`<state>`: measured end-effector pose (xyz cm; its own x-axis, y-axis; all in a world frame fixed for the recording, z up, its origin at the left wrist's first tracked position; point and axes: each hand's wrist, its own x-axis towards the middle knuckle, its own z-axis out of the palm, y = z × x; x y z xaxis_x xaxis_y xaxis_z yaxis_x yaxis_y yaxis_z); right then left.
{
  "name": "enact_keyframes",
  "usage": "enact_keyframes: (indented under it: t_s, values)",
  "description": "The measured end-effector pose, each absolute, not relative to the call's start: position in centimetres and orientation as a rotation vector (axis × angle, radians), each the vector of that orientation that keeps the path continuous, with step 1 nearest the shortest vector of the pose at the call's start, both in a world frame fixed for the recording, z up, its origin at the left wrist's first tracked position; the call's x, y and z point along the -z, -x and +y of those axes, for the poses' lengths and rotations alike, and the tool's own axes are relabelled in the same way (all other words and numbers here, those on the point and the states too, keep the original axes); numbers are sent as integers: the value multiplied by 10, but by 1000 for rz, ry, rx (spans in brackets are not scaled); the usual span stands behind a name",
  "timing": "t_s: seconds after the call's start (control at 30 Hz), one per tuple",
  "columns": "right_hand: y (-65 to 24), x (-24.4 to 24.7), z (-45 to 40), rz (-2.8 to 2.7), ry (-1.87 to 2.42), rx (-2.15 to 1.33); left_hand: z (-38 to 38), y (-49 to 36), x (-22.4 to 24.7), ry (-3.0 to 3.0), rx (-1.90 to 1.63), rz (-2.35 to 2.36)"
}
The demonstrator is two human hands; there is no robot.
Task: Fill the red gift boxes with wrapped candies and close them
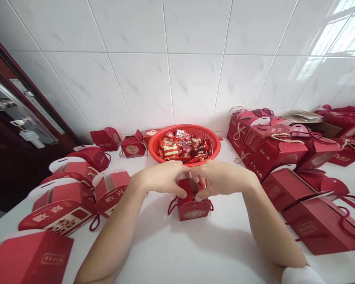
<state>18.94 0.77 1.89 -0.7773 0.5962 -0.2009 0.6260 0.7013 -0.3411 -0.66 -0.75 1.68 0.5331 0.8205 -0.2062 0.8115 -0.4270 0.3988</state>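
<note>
A small red gift box (194, 210) with dark red cord handles stands upright on the white table, its top open. My left hand (165, 177) is at the box's left side, thumb on the edge of the upper flap. Over the right side bends my right hand (217, 178), its thumb and fingers at the opening and the flap there. Both hands grip the box's upper part, and some fingertips are hidden behind it. Just beyond the hands sits a red plastic basket (215, 148) holding several wrapped candies (185, 146).
Several red boxes (68, 213) stand on the left of the white table (177, 252). More boxes (284, 152) are stacked along the right, some with rope handles. Behind are a tiled wall (136, 86) and, at far left, a dark door (17, 150) with keys.
</note>
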Motion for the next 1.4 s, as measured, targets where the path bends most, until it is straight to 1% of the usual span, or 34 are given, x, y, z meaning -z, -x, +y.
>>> enact_keyframes:
  t_s: [0.1, 0.23, 0.33, 0.43, 0.57, 0.7, 0.87, 1.03, 1.1, 1.23, 1.4]
  values:
    - [-188, -16, 10, 2813, -858, 762, -7, -2, -11, -2294, 30, 1275]
    - [-189, -12, 15, 2780, -844, 835, -8, -4, -12, -2256, 49, 1422]
    - [-190, -12, 16, 2776, -836, 865, -9, 0, -18, -2281, 33, 1406]
    - [-188, -11, 17, 2737, -918, 752, -9, 6, -21, -2336, 25, 1315]
    - [-183, -9, 19, 2611, -1165, 525, -7, 9, -17, -2327, 101, 1233]
    - [-179, -6, 24, 2542, -1232, 510, -7, 4, -14, -2307, 249, 1191]
    - [-184, 7, 39, 2585, -1096, 709, -11, -6, -14, -2234, 321, 1361]
    - [-199, 31, 60, 2653, -852, 1142, -15, -13, -10, -2191, 400, 1432]
    - [-201, 39, 65, 2632, -813, 1256, -18, -16, -8, -2177, 417, 1456]
    - [-200, 49, 70, 2580, -754, 1342, -23, -23, -6, -2180, 426, 1481]
    - [-203, 51, 74, 2563, -792, 1316, -20, -20, -6, -2179, 459, 1489]
